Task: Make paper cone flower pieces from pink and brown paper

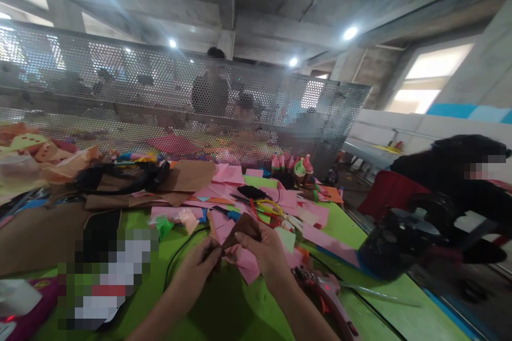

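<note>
My left hand (202,265) and my right hand (262,249) meet over the green table (224,309), both pinching a small folded piece of dark brown paper (243,228). My fingertips close on its lower edge and side. Pink paper scraps (248,269) lie just beneath my hands. A pink glue gun (326,293) rests on the table right of my right wrist.
Pink, brown and green paper sheets (224,181) litter the table, with red and yellow scissors (268,208) and small paper ice-cream cones (298,168) behind. A perforated metal screen (160,90) stands at the back with people behind it. Another person (452,181) sits at right.
</note>
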Demonstrator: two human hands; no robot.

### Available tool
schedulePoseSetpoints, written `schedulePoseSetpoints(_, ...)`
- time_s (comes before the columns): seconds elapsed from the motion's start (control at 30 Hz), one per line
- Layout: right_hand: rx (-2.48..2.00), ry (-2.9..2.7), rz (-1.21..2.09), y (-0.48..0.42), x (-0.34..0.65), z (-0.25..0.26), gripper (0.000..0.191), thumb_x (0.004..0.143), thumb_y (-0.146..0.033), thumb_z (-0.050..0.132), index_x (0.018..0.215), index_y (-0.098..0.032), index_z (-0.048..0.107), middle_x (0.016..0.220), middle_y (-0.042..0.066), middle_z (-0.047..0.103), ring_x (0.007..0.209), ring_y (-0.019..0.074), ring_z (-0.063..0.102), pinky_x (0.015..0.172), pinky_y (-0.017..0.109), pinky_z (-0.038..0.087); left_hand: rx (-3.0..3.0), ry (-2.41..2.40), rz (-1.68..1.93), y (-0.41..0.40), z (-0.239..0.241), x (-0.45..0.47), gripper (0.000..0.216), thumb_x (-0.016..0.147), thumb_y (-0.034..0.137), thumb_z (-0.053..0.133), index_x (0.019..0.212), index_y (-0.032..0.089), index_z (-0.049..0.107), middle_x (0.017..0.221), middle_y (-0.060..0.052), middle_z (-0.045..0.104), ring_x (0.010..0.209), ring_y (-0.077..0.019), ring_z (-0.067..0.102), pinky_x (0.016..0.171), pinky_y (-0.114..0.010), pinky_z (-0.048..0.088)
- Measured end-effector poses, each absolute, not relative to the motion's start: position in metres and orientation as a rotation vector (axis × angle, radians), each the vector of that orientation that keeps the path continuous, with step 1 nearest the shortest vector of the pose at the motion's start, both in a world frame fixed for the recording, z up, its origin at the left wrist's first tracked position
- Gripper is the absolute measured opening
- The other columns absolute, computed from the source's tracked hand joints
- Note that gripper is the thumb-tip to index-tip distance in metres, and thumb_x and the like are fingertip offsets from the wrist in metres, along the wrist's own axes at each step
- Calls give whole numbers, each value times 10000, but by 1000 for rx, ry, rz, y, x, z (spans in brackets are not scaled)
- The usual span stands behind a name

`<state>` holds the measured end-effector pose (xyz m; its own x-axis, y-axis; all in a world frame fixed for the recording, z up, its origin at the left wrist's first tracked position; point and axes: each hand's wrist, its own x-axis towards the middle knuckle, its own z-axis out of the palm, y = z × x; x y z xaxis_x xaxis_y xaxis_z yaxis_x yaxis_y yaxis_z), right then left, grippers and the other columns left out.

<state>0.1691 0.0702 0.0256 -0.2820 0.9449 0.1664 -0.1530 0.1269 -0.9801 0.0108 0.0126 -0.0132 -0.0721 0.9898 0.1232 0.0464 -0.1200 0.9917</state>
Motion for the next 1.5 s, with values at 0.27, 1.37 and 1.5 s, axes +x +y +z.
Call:
schedulePoseSetpoints(0.27, -798, -1404, 1424, 67, 167, 29, 308, 613, -372, 834, 789, -168, 683, 701, 19, 682, 670, 199, 644, 691, 324, 521, 1207, 1185, 1333, 17, -14, 8, 393, 727, 579, 626, 682, 195, 558, 541, 46, 506, 506, -120, 411, 501, -239, 297)
schedulePoseSetpoints(1.37, -956, -1741, 819, 67, 185, 45, 224, 739, -309, 717, 946, -239, 668, 1031, 34, 613, 896, 209, 570, 776, 322, 429, 1230, 1235, 1233, 15, -15, 3, 369, 751, 515, 612, 832, 157, 649, 580, 42, 518, 485, -92, 370, 481, -223, 233)
schedulePoseSetpoints(1.5, -937, -1715, 754, 68, 186, 45, 173, 732, -281, 709, 887, -229, 653, 1026, 33, 609, 863, 198, 566, 754, 312, 422, 1263, 1271, 1235, 16, -14, 2, 363, 756, 501, 590, 835, 153, 660, 576, 36, 523, 484, -96, 364, 481, -229, 224)
